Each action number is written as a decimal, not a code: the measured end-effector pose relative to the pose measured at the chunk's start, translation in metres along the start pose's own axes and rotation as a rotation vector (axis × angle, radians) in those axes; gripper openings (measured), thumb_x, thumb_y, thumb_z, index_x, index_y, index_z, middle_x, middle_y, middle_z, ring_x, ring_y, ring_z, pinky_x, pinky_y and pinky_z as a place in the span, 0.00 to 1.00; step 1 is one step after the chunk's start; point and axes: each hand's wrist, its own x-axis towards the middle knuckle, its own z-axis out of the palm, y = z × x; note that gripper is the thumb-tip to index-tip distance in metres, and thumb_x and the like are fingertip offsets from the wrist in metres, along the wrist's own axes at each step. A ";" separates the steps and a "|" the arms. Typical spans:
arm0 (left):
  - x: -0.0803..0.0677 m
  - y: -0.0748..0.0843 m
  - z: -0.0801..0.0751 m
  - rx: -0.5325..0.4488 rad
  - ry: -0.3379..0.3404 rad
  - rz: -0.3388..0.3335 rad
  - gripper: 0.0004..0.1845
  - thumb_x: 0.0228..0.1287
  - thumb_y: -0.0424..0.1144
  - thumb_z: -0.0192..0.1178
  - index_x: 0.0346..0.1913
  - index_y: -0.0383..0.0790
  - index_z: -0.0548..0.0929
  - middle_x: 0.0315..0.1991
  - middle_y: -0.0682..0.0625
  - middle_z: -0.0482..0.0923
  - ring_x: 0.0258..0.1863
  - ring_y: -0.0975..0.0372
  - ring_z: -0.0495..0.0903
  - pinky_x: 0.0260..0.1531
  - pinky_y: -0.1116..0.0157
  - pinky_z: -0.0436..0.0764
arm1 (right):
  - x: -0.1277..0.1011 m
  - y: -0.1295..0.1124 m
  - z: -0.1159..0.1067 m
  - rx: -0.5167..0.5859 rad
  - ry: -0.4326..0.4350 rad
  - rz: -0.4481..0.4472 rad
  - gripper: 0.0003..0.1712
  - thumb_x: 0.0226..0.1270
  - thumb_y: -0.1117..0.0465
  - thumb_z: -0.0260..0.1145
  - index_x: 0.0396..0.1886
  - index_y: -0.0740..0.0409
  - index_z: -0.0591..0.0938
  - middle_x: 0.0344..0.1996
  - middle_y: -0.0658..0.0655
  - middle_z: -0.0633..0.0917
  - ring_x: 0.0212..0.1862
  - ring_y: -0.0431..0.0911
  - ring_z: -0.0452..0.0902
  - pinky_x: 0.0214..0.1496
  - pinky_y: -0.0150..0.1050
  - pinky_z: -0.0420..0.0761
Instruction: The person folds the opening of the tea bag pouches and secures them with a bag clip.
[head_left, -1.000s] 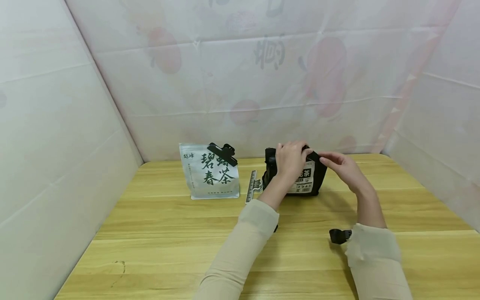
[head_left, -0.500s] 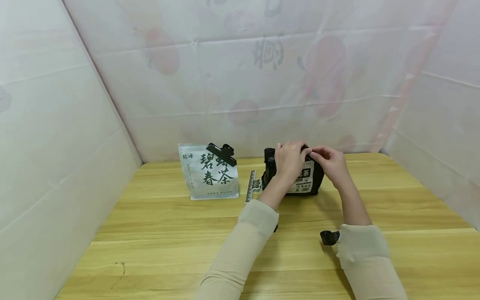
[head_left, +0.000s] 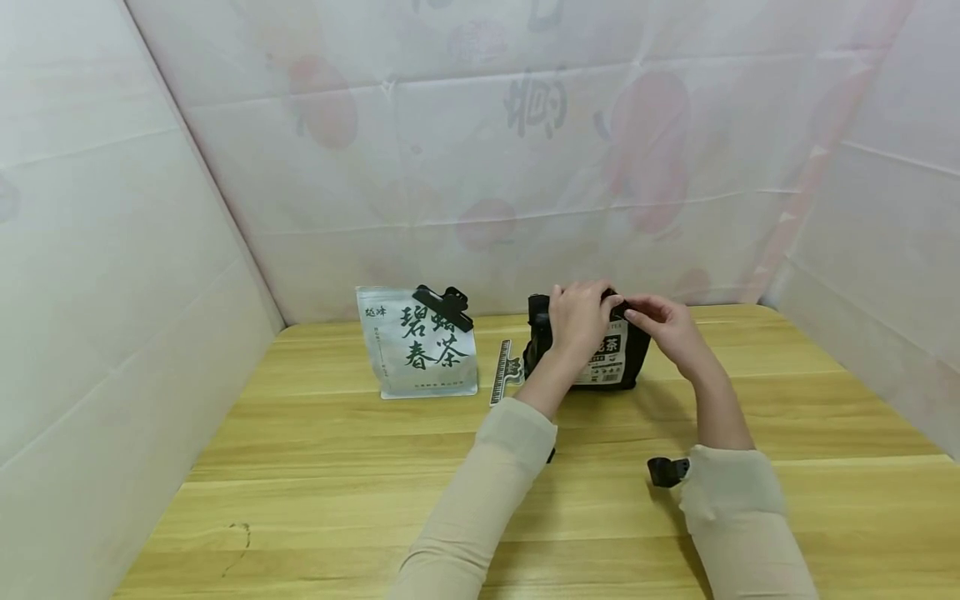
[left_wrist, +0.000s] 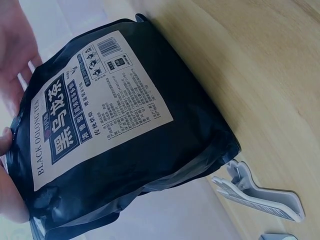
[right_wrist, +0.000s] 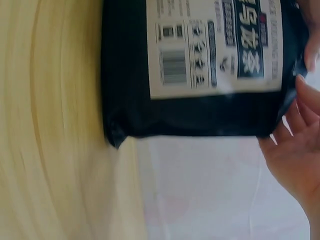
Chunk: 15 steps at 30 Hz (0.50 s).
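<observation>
A black bag of oolong tea [head_left: 639, 354] with a pale label stands upright on the table. Over its top edge lies my left hand [head_left: 579, 321], fingers behind and thumb in front, gripping the bag's top. Just to the right, my right hand [head_left: 671, 332] pinches the same top edge between thumb and fingers. The left wrist view shows the tea bag's label [left_wrist: 100, 100] and the left thumb [left_wrist: 10, 195] on the rim. In the right wrist view the right fingers [right_wrist: 295, 120] reach behind the bag's top corner.
A flat bulldog clip with a piano-key pattern [head_left: 501, 375] lies on the table left of the black bag. Further left stands a pale blue tea bag [head_left: 420, 375] with a black clip [head_left: 446, 308] on its top corner. A cloth wall [head_left: 420, 183] rises behind.
My right hand has shifted left along the bag's top edge from its right corner, then slightly back right. The left hand has kept its place.
</observation>
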 end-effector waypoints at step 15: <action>0.001 0.001 0.001 0.002 0.000 0.000 0.11 0.61 0.56 0.52 0.34 0.59 0.82 0.32 0.67 0.79 0.28 0.71 0.73 0.31 0.71 0.60 | -0.007 0.023 -0.023 -0.037 -0.015 0.151 0.27 0.64 0.50 0.61 0.53 0.68 0.74 0.37 0.37 0.78 0.44 0.36 0.70 0.59 0.59 0.58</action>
